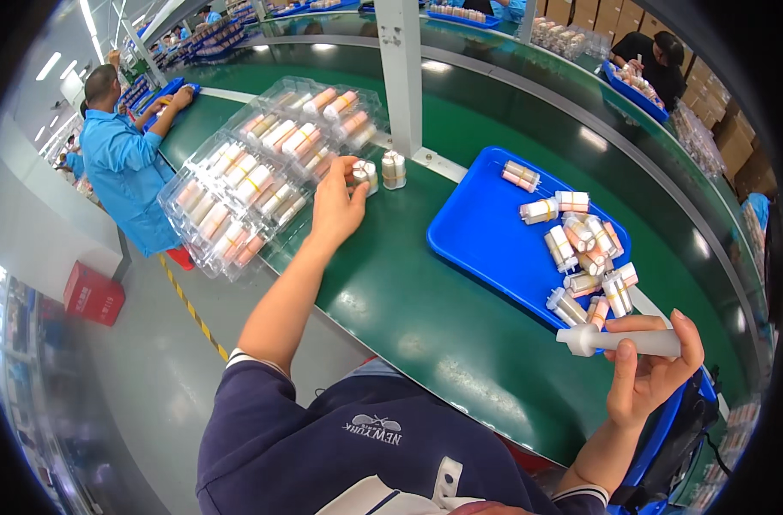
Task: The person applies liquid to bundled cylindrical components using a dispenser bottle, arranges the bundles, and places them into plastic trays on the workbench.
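On the green work surface [400, 296], my left hand [335, 206] has thumb and forefinger closed around a small bundle of pale cylinders [365, 176]. Just right of it, a similar bundle with a band around it [394, 170] stands upright. My right hand [653, 369] grips a white plastic tube-like piece [636, 342] with a stepped, wider end pointing left. This piece is held over the near right corner of a blue tray [468, 227]. In the tray, several banded pink, white and grey cylinder bundles [593, 240] lie in a loose heap.
Clear plastic blister trays [228, 202] full of bundles sit at the left, overhanging the table edge. A white metal post [400, 77] rises behind the upright bundle. At far left a person in blue [121, 163] works; another in black [657, 69] sits far right. A red box [93, 293] is on the floor.
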Available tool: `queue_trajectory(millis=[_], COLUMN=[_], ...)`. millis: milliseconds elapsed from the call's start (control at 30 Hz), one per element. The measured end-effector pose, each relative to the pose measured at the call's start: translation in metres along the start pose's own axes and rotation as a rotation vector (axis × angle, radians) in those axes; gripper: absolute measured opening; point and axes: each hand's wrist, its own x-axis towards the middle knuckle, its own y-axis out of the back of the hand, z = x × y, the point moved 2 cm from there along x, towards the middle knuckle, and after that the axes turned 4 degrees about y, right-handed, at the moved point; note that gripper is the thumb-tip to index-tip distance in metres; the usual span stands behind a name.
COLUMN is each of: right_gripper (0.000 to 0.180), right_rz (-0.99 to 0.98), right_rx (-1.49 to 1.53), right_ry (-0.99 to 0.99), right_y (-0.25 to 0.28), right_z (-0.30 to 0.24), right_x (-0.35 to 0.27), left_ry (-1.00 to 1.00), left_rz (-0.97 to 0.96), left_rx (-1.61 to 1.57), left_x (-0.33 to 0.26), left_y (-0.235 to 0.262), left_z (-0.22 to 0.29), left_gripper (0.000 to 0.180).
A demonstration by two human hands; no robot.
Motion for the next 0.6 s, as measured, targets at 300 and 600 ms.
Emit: queue_trajectory(millis=[300,600], right_gripper=[0.056,0.054], right_rz=[0.076,-0.02], right_rx=[-0.102,-0.074], right_ry=[-0.038,0.039], right_y=[0.011,0.008], right_z=[0.004,-0.001], right_x=[0.002,0.0], left_ry=[-0.307,-0.505], left_rz=[0.179,-0.43], left_rx=[0.343,0.147], left_x=[-0.014,-0.02], left_y=[-0.011,-0.142], left_z=[0.035,0.137], left_gripper=[0.05,0.042])
